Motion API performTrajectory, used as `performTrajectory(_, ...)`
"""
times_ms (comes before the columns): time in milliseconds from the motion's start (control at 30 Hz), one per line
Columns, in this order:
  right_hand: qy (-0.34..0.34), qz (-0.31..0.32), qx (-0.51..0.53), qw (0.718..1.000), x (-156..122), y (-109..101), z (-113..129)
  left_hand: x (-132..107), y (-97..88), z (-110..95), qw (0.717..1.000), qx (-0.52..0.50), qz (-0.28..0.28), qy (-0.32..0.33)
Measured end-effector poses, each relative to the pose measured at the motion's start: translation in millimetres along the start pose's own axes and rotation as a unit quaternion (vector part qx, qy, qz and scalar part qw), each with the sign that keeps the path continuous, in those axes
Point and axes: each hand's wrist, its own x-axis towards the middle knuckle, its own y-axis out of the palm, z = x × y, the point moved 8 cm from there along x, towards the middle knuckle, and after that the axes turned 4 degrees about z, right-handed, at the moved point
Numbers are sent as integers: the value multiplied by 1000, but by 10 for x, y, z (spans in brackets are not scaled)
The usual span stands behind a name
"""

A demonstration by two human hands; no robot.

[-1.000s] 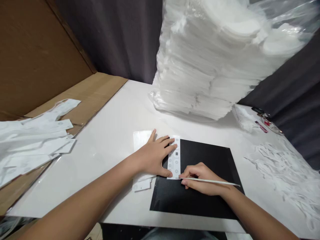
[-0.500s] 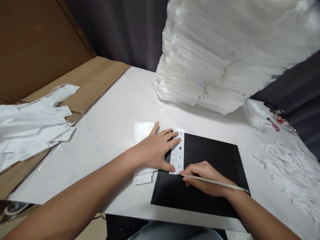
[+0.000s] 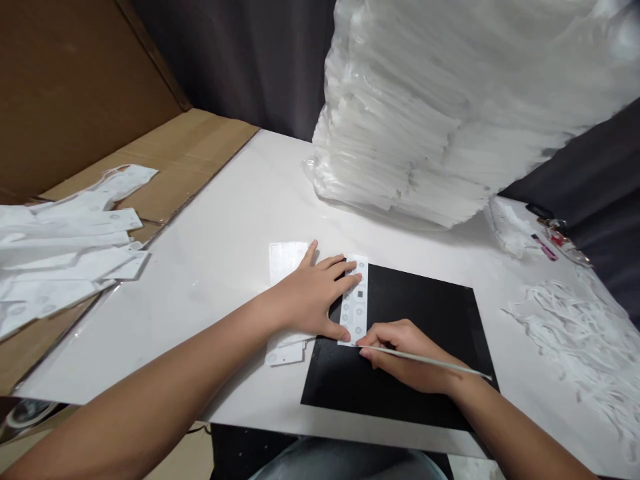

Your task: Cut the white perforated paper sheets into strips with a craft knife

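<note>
Your right hand (image 3: 407, 357) pinches a slim stick (image 3: 435, 361), the white, grey-ringed strip (image 3: 359, 303) at its eleven o'clock under your splayed left hand (image 3: 315, 300).

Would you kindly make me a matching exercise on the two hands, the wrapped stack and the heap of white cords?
Column one:
1. Left hand
2. Right hand
3. Wrapped stack
4. Heap of white cords

Column two:
A. Lying to the right of the black mat
B. Pinching a thin pale strand
C. Standing beyond the mat, toward the curtain
D. Spread out, with fingertips on a printed white strip

Right pairs: 1-D, 2-B, 3-C, 4-A
</note>
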Motion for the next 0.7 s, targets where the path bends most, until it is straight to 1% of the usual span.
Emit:
performTrajectory(67, -59, -37, -66, 995, -19, -15, 113, -1, 0, -2, 1000, 2, 0, 2)
performTrajectory(133, -118, -89, -144, 978, -65, -11, 215, -2, 5, -2, 1000, 4, 2, 4)
performTrajectory(200, -161, -124, -202, 958, -114, 44, 279, -3, 11, -2, 1000, 6, 4, 5)
performTrajectory(233, -176, -131, -225, 949, -132, 87, 300, -3, 14, -1, 1000, 7, 5, 5)
performTrajectory(300, -196, -124, -267, 935, -152, 195, 329, -5, 21, -1, 1000, 10, 6, 5)
performTrajectory(400, -193, -109, -311, 924, -156, 306, 334, -9, 34, -3, 1000, 11, 9, 5)
performTrajectory(500, -181, -120, -304, 928, -157, 286, 290, -11, 44, 3, 1000, 11, 9, 3)
performTrajectory(567, -164, -157, -275, 934, -166, 174, 229, -10, 41, 13, 1000, 10, 5, 3)
performTrajectory(700, -108, -274, -158, 943, -237, -194, 77, -16, -2, -11, 1000, 14, -10, 20)
